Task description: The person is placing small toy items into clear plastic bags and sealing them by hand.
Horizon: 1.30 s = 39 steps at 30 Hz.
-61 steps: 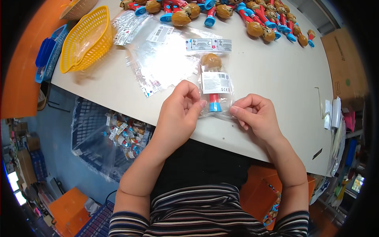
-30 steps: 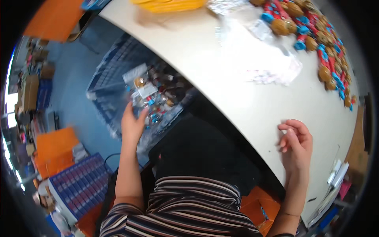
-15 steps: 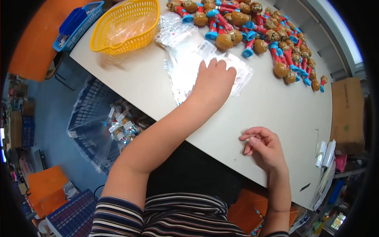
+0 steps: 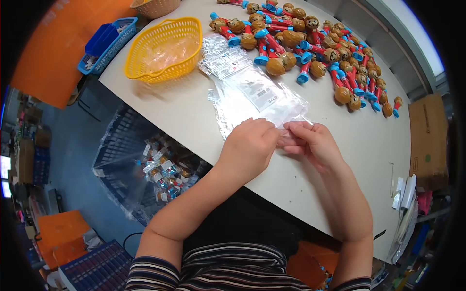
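White table (image 4: 160,111) above blue floor (image 4: 73,155)

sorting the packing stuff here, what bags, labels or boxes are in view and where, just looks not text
Clear plastic bags: flat pile mid-table, white rectangular labels; both hands' grip on the near edge, left hand, right hand.
Bagged toys: clear packs in a plastic-lined crate, left of the table.
Cardboard box: brown, right of the table.
White slips: by the table's right edge.

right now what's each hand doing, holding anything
Left hand: closed, pinching the near edge of a clear plastic bag.
Right hand: closed, pinching the same bag edge.
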Tool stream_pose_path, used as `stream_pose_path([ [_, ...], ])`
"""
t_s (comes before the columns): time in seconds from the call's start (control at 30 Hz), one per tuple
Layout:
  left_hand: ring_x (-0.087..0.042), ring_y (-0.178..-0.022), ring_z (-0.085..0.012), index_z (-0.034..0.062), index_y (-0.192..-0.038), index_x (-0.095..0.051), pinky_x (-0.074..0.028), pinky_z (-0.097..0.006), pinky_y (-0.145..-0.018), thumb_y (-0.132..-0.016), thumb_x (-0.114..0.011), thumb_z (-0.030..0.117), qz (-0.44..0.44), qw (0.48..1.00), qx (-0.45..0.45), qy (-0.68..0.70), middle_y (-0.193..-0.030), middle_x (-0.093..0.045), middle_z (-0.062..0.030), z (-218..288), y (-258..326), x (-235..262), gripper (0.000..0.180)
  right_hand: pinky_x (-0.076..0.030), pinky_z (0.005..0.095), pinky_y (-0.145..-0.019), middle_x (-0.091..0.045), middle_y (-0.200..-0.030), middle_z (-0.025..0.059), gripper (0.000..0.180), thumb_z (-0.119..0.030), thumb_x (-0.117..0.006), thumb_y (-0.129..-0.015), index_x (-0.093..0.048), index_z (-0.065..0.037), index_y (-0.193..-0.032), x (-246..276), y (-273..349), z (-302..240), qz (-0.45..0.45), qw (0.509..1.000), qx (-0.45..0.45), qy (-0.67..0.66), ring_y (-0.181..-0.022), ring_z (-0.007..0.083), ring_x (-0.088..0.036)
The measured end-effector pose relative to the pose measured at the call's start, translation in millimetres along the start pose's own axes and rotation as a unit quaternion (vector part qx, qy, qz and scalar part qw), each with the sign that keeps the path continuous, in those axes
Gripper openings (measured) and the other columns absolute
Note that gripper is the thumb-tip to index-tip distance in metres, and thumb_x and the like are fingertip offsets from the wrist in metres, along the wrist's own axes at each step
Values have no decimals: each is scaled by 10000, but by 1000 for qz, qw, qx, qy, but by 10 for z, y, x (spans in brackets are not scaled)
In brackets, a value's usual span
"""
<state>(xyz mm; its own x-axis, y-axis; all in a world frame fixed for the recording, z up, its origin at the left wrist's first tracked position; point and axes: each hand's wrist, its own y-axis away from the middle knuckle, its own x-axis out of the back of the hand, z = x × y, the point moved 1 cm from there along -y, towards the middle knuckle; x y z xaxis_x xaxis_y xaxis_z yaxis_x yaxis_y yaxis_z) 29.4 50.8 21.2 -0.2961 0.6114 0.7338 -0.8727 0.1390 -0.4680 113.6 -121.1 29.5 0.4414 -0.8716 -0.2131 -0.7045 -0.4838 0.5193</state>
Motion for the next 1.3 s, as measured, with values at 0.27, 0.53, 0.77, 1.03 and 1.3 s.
stream_pose_path([
  [0.27,-657,-877,-344,-5,-1048,-661,-531,-413,-764,-839,-672,111,60,986,146,47,-951,-675,-161,162,-110,-40,240,-485,222,-580,-674,-748,73,306,-276,-713,-908,-665,4,-792,-260,-40,131,119,985,119,33,-638,95,-600],
  [0.53,-649,-838,-316,30,-1005,-685,-527,-399,-734,-821,-612,34,98,971,212,-52,-904,-655,-132,78,-66,-62,198,-498,262,-591,-700,-788,73,269,-250,-701,-906,-718,6,-825,-14,14,-300,44,921,80,378,-674,104,-636],
  [0.77,-585,-794,-297,10,-941,-668,-500,-380,-687,-762,-606,-25,76,995,46,-54,-886,-580,-107,213,-58,-360,192,-521,409,-820,-693,-1041,179,423,-271,-766,-783,-661,-52,-1130,1204,-786,-996,400,649,260,593,-962,323,-666],
  [1.03,-606,-686,-293,24,-877,-669,-487,-367,-632,-812,-679,13,75,993,85,34,-799,-597,-116,215,-28,-313,67,-573,332,-655,-699,-903,102,590,-209,-730,-813,-506,-119,-1352,856,-210,-860,281,901,207,258,-792,206,-702],
  [1.3,-601,-729,-282,36,-876,-662,-489,-366,-637,-807,-694,49,47,994,93,29,-800,-580,-94,241,-114,-436,77,-499,233,-518,-681,-843,70,506,-197,-687,-906,-462,-76,-1343,974,498,-133,204,963,139,105,-579,99,-603],
])
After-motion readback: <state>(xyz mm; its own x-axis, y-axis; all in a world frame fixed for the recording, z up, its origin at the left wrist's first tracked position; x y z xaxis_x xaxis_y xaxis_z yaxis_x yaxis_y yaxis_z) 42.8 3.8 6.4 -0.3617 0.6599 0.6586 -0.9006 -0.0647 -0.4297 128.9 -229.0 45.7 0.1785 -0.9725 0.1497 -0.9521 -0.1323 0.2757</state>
